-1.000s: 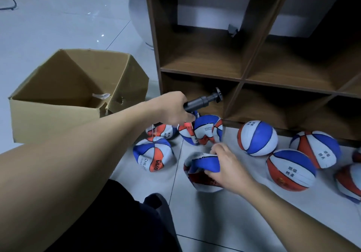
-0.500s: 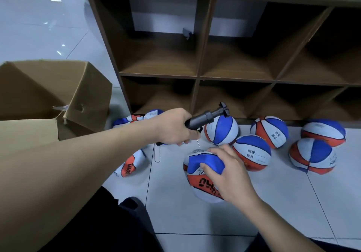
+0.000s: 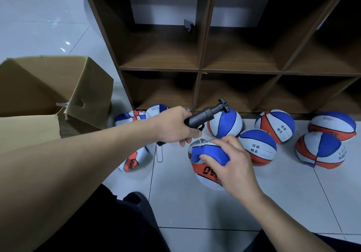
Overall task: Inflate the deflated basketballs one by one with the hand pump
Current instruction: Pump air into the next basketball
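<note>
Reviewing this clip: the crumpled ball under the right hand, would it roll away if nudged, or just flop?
Probably flop. The deflated basketball is caved in and folded where the right hand pinches its blue panel, so it looks limp and unlikely to roll. It likely feels light and floppy when lifted. The round ball behind it would roll far more readily.

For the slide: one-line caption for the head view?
Left hand aims the black hand pump at a deflated basketball steadied by the right hand.

left hand [image 3: 173,127] grips hand pump [image 3: 207,113]; right hand [image 3: 232,166] pinches deflated basketball [image 3: 207,154].
</note>
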### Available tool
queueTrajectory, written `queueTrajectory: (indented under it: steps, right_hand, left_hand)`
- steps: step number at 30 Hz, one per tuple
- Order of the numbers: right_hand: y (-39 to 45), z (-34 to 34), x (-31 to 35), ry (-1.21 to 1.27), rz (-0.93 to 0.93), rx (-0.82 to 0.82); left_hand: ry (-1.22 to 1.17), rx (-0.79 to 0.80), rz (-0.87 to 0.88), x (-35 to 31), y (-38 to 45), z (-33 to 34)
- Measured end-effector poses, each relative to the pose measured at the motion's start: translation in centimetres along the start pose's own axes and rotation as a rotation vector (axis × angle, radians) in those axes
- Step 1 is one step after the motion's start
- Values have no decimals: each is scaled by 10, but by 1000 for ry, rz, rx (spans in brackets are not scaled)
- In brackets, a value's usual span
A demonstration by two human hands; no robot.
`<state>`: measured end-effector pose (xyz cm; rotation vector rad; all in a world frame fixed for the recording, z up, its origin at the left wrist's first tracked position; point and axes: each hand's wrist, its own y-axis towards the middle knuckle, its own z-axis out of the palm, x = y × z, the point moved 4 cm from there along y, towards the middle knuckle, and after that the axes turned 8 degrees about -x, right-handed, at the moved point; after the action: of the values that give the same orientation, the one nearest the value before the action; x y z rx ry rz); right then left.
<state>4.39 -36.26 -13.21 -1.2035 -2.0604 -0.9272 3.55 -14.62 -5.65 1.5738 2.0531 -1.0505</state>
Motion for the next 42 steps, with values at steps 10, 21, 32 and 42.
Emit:
queueTrajectory:
  steps: [10,21,32,42]
  right_hand:
    - [4,4,-1,30,21,-25]
    - [5,0,7,21,15,-45]
    - [5,-1,13,-8,10,-101]
    - [2,1,18,0,4,-151]
  left_hand:
    - [-24,-28,12,3,2,-4]
    - [-29,-24,13,1,2,-2]
    - [-123,-85,46,-3,-1,8]
    - [-229,-110,-19,0,-2,24]
